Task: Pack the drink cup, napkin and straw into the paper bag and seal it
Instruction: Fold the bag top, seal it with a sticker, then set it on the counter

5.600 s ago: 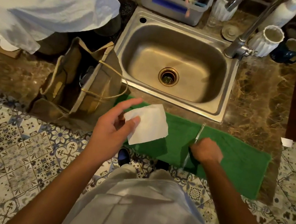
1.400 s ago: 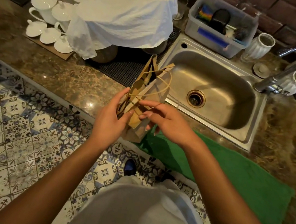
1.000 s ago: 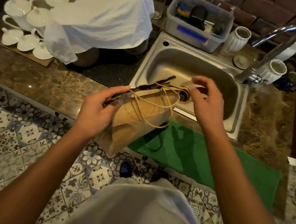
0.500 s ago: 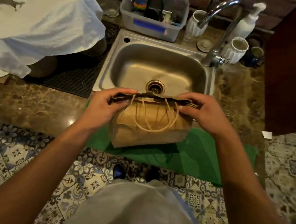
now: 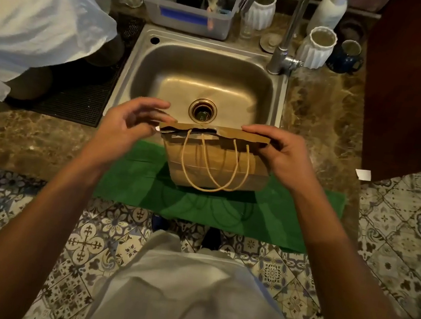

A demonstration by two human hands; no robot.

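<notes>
Sealing the bag: top edge being folded down over the green mat.

Head view: the paper bag stands on the green mat at the counter edge, just in front of the sink, its twine handles hanging down the near face. The right hand has a closed grip on the right end of the flattened top. The left hand sits at the left corner with fingers loosely curled, half open, barely touching the paper. Cup, napkin and straw are not visible, presumably inside. A dark gap shows at the left of the mouth, so the fold would best be pressed flat there first, both hands level, then creased evenly across without trapping the handles.
</notes>
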